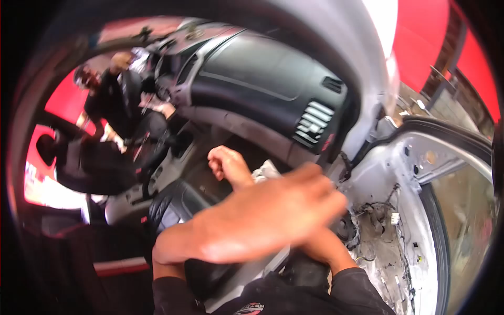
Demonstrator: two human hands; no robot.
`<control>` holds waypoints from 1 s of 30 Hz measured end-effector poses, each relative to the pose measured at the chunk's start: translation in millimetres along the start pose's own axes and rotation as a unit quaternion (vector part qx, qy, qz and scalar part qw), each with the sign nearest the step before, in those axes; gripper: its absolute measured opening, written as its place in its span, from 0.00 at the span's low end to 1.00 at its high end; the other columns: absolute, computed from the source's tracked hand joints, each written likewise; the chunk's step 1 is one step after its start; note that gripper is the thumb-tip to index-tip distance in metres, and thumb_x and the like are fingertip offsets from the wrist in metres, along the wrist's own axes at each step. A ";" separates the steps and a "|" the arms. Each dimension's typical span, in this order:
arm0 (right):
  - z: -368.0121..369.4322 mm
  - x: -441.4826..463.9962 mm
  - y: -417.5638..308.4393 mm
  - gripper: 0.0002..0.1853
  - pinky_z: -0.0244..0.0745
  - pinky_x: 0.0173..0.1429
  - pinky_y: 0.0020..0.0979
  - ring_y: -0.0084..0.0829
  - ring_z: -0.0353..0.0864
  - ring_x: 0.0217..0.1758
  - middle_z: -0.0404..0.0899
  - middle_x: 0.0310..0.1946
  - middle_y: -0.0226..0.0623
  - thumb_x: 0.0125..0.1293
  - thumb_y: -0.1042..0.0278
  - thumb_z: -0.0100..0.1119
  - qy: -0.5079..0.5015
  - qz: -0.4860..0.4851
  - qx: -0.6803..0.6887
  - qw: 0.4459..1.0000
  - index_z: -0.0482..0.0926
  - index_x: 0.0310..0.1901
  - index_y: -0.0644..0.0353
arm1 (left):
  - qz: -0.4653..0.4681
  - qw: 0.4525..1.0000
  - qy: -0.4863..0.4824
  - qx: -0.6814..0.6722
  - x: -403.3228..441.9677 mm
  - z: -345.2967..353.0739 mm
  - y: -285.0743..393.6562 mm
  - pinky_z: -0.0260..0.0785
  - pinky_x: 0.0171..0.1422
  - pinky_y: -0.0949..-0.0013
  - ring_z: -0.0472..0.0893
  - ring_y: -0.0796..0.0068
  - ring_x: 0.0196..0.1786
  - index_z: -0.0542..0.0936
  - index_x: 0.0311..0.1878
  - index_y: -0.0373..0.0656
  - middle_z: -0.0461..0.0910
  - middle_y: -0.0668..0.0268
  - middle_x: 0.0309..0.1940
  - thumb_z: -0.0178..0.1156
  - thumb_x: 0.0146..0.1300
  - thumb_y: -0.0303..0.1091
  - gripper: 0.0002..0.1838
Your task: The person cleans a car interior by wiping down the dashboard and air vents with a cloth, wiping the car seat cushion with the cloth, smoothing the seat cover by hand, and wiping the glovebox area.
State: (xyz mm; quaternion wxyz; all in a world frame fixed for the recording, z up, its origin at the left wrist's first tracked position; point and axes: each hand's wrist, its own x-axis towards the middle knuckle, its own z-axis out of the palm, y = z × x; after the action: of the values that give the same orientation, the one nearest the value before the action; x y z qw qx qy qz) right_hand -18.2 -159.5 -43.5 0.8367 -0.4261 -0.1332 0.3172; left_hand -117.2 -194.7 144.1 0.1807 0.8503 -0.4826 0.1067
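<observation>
Noted right grip [224, 163] curled in, nothing visible pinched; left grip [304, 202] blurred, could not tell whether spread. Saw white bundle [266, 170] beside right wrist, toward near edge of footwell [239, 140]. Judged door [386, 164] already stripped, wiring [395, 218] exposed; dashboard [252, 68] still fitted.

No text can be read with certainty; a red-and-white printed logo [252, 308] with illegible lettering is borne by the black fabric shirt [299, 304].

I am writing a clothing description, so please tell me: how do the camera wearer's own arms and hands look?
The left hand and right hand wear no gloves, and no watch shows; the left is blurred. Dark short sleeves match the dark shirt, which bears a partly visible, red-and-white logo.
</observation>
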 end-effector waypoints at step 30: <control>18.8 -35.3 17.8 0.10 0.69 0.38 0.24 0.18 0.73 0.30 0.76 0.28 0.24 0.77 0.60 0.51 -0.034 0.046 -0.059 0.997 0.78 0.39 0.53 | -0.226 0.963 0.142 -0.046 -182.8 -61.7 65.8 0.76 0.44 0.67 0.83 0.68 0.39 0.82 0.39 0.36 0.82 0.63 0.37 0.63 0.62 0.21 0.03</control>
State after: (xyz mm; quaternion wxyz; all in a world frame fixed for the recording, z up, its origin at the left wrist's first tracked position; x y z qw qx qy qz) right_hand -61.8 -162.7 -44.7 0.7896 -0.4694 -0.1600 0.3613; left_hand -267.7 -57.2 148.8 0.3058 0.9041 -0.2515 0.1609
